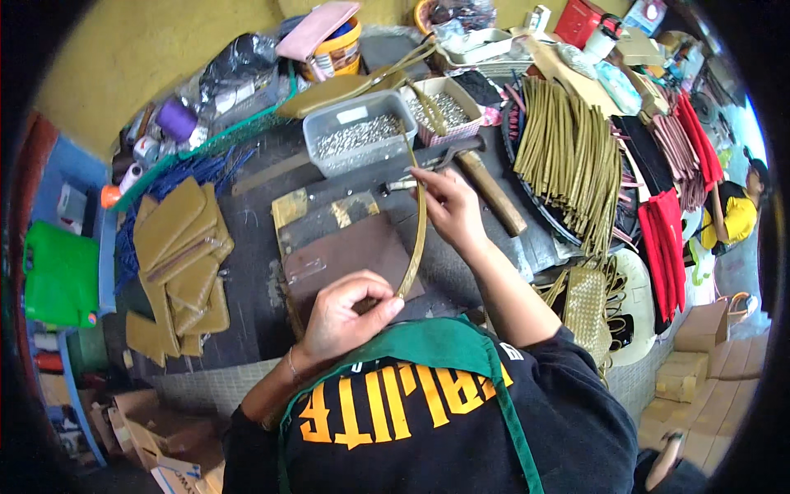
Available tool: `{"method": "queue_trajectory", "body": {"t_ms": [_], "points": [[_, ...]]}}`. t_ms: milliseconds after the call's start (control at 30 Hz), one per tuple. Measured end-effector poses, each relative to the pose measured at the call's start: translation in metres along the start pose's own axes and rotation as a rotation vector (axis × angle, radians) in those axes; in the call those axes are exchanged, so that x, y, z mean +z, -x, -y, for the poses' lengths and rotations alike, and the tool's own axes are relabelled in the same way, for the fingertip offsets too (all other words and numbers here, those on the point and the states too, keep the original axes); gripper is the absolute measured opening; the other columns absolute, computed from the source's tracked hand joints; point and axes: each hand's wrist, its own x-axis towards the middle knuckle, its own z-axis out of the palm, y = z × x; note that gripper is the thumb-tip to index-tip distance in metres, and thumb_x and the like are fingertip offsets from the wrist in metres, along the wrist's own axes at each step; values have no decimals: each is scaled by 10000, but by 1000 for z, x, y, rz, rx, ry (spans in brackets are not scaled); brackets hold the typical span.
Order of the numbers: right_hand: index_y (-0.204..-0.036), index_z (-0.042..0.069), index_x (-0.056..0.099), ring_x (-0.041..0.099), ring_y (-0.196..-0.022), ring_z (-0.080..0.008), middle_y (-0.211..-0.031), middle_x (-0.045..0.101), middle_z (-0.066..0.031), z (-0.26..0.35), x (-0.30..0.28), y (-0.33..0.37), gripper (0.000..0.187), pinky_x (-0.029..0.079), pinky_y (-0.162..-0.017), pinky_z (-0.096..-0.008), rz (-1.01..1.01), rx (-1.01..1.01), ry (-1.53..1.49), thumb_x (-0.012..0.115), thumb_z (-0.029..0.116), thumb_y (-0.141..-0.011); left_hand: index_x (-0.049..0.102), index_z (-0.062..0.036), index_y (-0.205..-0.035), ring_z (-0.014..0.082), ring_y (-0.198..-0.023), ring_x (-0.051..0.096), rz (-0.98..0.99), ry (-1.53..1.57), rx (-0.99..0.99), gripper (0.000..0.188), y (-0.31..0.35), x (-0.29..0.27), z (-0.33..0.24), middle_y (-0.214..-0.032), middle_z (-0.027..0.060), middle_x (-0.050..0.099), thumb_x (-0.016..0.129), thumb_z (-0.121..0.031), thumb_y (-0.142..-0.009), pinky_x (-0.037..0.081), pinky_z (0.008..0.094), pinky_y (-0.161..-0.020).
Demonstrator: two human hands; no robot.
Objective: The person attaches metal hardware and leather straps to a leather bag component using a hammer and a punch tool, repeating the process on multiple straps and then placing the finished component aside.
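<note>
A narrow olive-gold strap (420, 235) is stretched in a curve between my two hands. My left hand (350, 313) pinches its near end between thumb and fingers. Farther up, my right hand (451, 210) has its fingers closed on the strap, and the far end sticks up past them in front of a clear plastic tub (321, 156). Small silver metal pieces fill that tub. Below the strap lies a brown board (346, 259) on the dark worktable (255, 309). A hammer (491, 193) with a wooden handle rests just right of my right hand.
Olive padded panels (185, 255) are piled at the left. Right of the hammer, a round tray holds a thick bundle of olive straps (568, 156). A pink-trimmed basket (461, 132) stands behind. Another person (728, 210) is at the far right.
</note>
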Motion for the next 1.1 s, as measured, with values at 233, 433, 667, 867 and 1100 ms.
{"method": "queue_trajectory", "body": {"t_ms": [233, 433, 667, 867, 1100], "points": [[-880, 71, 646, 520, -773, -252, -815, 525, -126, -40, 8, -64, 191, 441, -689, -314, -244, -103, 122, 655, 142, -702, 566, 17, -710, 142, -636, 536, 127, 109, 166, 79, 5, -6, -18, -705, 75, 562, 635, -19, -723, 414, 242, -546], [-1022, -40, 526, 582, -771, -167, -856, 598, -118, -11, 2, -64, 245, 468, -669, -238, -77, 481, -964, 563, 45, -796, 564, 15, -695, 177, -646, 552, 36, -64, 264, 84, 4, -14, -20, -706, 87, 584, 647, -1, -693, 430, 272, -563], [-942, 20, 507, 602, -812, -187, -917, 589, -125, 50, -2, 0, 125, 511, -676, -229, 330, 654, -1554, 524, 49, -821, 562, 5, -721, 225, -693, 585, -83, -487, 256, 93, 4, -22, -11, -762, 112, 601, 643, -16, -679, 446, 307, -635], [-888, -3, 489, 610, -780, -188, -883, 599, -166, 74, 10, 44, 146, 518, -678, -257, 290, 622, -1354, 547, -64, -768, 572, 29, -789, 190, -739, 560, -173, -378, 197, 110, 8, -15, -9, -831, 102, 511, 627, 24, -694, 470, 269, -646], [-895, -18, 476, 598, -806, -169, -868, 604, -158, 84, 10, 58, 162, 507, -709, -263, 311, 508, -1235, 559, -62, -763, 585, -15, -767, 158, -694, 534, -164, -611, 337, 138, 26, -21, 7, -780, 48, 480, 667, -4, -657, 422, 287, -621]]}}
